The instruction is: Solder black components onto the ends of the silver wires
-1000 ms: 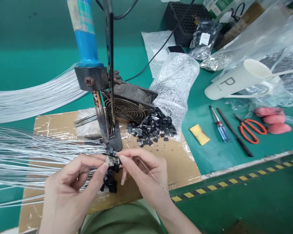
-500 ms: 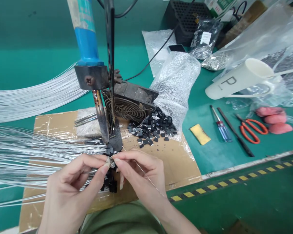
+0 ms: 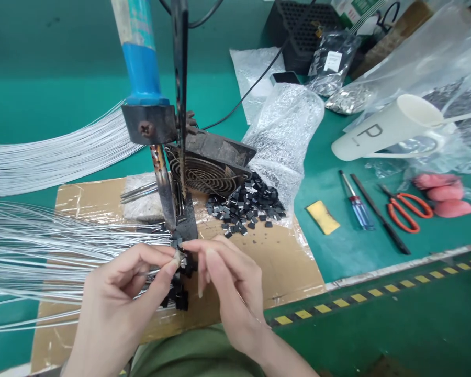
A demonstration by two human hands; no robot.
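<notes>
My left hand (image 3: 129, 293) is closed, thumb and index pinching a small connector (image 3: 183, 261) with silvery pins, mostly hidden by the fingertips. My right hand (image 3: 231, 283) sits just right of it; its index fingertip reaches the connector while the thumb stands apart. A thin wire (image 3: 254, 315) runs along the right palm toward the wrist, seemingly kept in the curled fingers. Directly above the hands, a soldering iron (image 3: 165, 193) with a blue handle points down from a clamp (image 3: 149, 124). Black connectors (image 3: 180, 301) on white wires (image 3: 31, 262) lie beneath the hands.
Loose black connectors (image 3: 255, 207) are heaped beside a dusty fan (image 3: 208, 162) on cardboard (image 3: 282, 267). To the right lie a yellow sponge (image 3: 322, 217), a screwdriver (image 3: 359, 207), a dark rod (image 3: 380, 214), orange-handled pliers (image 3: 408, 209) and a white mug (image 3: 388, 128). Another wire bundle (image 3: 63, 152) lies left.
My right thumb has drawn back from the connector and the index finger has straightened over it. The left hand keeps its pinch, having shifted slightly right.
</notes>
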